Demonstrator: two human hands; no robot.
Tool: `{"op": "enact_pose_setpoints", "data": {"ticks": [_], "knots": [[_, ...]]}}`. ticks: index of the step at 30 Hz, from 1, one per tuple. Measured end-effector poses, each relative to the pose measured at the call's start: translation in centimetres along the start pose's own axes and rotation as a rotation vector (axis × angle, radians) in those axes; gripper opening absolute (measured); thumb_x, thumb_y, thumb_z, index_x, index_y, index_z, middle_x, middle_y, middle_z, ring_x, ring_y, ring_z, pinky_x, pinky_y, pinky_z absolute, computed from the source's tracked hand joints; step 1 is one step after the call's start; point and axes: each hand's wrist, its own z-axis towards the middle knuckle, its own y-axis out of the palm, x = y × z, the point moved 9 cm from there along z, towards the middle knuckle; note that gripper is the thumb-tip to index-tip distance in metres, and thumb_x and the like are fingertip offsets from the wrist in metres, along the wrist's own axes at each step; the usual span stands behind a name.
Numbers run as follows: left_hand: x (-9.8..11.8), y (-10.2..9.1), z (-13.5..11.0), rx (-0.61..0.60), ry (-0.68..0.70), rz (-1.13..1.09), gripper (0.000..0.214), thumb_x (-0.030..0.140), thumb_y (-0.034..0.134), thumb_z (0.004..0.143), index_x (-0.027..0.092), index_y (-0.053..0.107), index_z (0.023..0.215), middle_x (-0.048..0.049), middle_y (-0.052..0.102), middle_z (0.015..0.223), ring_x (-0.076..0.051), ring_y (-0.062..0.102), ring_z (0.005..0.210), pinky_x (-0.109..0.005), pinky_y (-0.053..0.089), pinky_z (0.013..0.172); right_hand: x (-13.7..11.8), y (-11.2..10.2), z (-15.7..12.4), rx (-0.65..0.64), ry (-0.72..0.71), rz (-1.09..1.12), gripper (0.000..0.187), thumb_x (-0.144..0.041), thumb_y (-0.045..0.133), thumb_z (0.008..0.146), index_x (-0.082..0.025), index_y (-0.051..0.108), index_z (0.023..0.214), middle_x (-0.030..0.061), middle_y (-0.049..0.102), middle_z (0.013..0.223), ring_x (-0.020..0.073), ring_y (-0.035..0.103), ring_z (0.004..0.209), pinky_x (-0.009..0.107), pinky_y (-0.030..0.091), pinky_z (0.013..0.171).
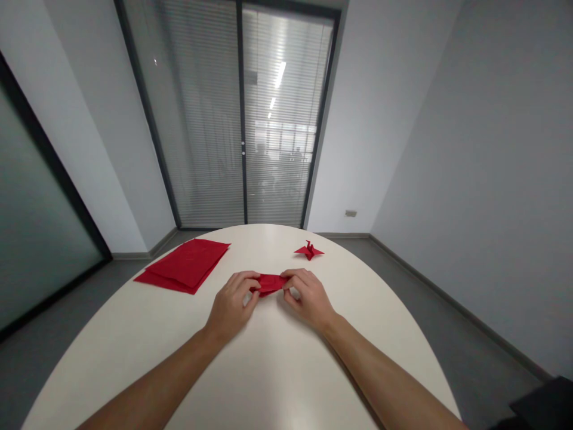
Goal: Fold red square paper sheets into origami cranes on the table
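Note:
A small folded piece of red paper lies between my two hands on the white round table. My left hand pinches its left end with curled fingers. My right hand pinches its right end in the same way. The middle of the paper shows between the thumbs; its ends are hidden under my fingers.
A stack of flat red paper sheets lies at the table's far left. A finished red paper crane stands at the far right of the table. Behind the table are glass doors with blinds and grey walls.

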Motion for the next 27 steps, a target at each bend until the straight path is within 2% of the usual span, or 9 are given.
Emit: {"op": "enact_pose_setpoints", "data": {"ticks": [4,11,19,23,27], "knots": [[0.0,-0.27,-0.03,0.027,0.008,0.017,0.012,0.014,0.055,0.091,0.022,0.063,0.093,-0.0064,0.066,0.112,-0.023,0.061,0.108,-0.041,0.051,0.096,0.01,-0.35,-0.05,0.042,-0.012,-0.04,0.012,-0.011,0.057,0.085,-0.023,0.06,0.084,0.0086,0.071,0.118,0.023,0.065,0.102,0.038,0.045,0.083],[-0.47,-0.4,-0.09,0.057,-0.001,0.057,0.013,0.013,0.056,0.091,0.023,0.065,0.092,-0.0054,0.067,0.11,-0.023,0.061,0.107,-0.04,0.052,0.095,0.16,0.03,-0.08,0.01,-0.001,-0.046,0.011,-0.013,0.058,0.086,-0.023,0.062,0.085,0.0072,0.072,0.112,0.0221,0.065,0.098,0.038,0.044,0.083],[-0.85,-0.64,-0.18,0.072,-0.012,0.084,0.013,0.012,0.055,0.092,0.023,0.062,0.092,-0.0034,0.067,0.093,-0.022,0.061,0.094,-0.037,0.05,0.085,-0.12,-0.48,0.06,0.035,0.007,-0.062,0.012,-0.013,0.057,0.086,-0.024,0.062,0.083,0.0067,0.073,0.11,0.0222,0.066,0.094,0.037,0.043,0.078],[-0.96,-0.84,-0.1,0.081,-0.025,0.082,0.01,0.016,0.054,0.094,0.023,0.06,0.092,-0.0034,0.066,0.093,-0.022,0.061,0.093,-0.036,0.049,0.084,-0.13,-0.84,0.08,0.07,0.01,-0.022,0.01,-0.013,0.059,0.086,-0.023,0.06,0.085,0.0065,0.074,0.109,0.0219,0.066,0.093,0.036,0.044,0.077],[-0.96,-0.87,0.04,0.062,-0.041,0.068,0.004,0.019,0.055,0.094,0.022,0.058,0.093,-0.004,0.065,0.091,-0.022,0.06,0.091,-0.037,0.048,0.083,0.66,-0.58,-0.02,0.037,0.071,0.039,0.011,-0.013,0.059,0.086,-0.023,0.06,0.088,0.0064,0.074,0.109,0.022,0.067,0.095,0.037,0.044,0.082]]}}
